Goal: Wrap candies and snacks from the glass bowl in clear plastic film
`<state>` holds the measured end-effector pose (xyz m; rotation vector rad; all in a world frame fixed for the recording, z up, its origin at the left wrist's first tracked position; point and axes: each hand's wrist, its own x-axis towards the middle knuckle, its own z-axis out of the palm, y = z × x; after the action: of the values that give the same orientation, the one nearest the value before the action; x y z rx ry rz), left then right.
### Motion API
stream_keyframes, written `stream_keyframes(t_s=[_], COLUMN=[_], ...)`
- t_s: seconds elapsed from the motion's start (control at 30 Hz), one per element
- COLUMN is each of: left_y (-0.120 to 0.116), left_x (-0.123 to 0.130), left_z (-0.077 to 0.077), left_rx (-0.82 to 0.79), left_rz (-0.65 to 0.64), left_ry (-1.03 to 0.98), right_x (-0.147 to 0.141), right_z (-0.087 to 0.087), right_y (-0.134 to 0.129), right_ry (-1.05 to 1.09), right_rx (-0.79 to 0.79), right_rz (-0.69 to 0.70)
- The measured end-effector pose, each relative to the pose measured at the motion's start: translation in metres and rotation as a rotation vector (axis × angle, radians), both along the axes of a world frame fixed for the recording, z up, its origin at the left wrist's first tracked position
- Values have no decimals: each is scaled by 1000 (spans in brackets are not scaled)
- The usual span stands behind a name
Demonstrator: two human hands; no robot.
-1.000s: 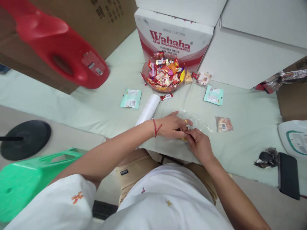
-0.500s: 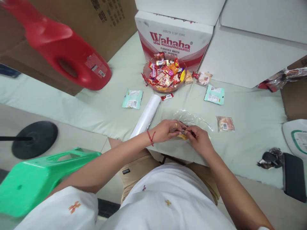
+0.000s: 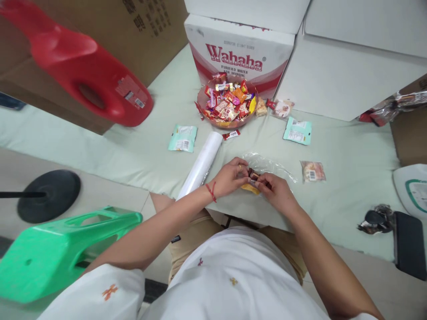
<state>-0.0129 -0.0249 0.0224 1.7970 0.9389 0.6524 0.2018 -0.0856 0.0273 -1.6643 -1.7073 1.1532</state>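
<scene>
My left hand (image 3: 231,178), with a red string at the wrist, pinches the left side of a small brown and yellow wrapped candy (image 3: 254,175). From the right, my right hand (image 3: 276,190) is closed on the same candy, fingertips almost meeting those of the left. Parts of the candy are hidden by the fingers. Just behind and under the hands, a clear plastic sheet (image 3: 274,166) is spread on the pale green cloth. A white roll of film (image 3: 201,165) lies slanted beside my left forearm.
A glass bowl (image 3: 230,123) heaped with wrapped candies stands before the Wahaha box (image 3: 238,53). Loose packets lie around, including a mint one at left (image 3: 183,138), another mint one at right (image 3: 297,131), and a pinkish one (image 3: 312,171). A red jug (image 3: 93,75) and black phone (image 3: 409,245) flank the workspace.
My left hand has shifted slightly left and its fingers have drawn a little apart from the right hand's. More of the candy's brown and yellow shows between them.
</scene>
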Motion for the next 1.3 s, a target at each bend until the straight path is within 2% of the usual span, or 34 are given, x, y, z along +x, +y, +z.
stream_keyframes(t_s=[0.17,0.27,0.33,0.5,0.7,0.87,0.97,1.03,1.17,1.3], left_y=[6,8,9,10,12,13,15,16,16,9], left_x=[2,3,2,-4,-3,2,4,5,13,28], left_z=[-3,0,5,13,10,3,-3,-8,-13,-6], left_rx=[-100,-128,-104,87,57,252,213,186,262,310], left_rz=[33,46,28,-78,-105,-102,-146,-107,10,150], left_ry=[-9,12,33,210,46,-27,-81,-12,288,504], right_x=[1,2,4,5,5,7,9,9,8,5], right_z=[3,5,5,4,6,5,4,4,2,2], right_y=[3,5,6,8,8,11,12,13,15,18], right_ry=[26,41,48,63,57,74,84,95,104,88], right_rx=[-37,-60,-76,-117,-119,-138,-144,-146,-172,-177], right_rz=[16,24,28,46,49,70,73,69,41,3])
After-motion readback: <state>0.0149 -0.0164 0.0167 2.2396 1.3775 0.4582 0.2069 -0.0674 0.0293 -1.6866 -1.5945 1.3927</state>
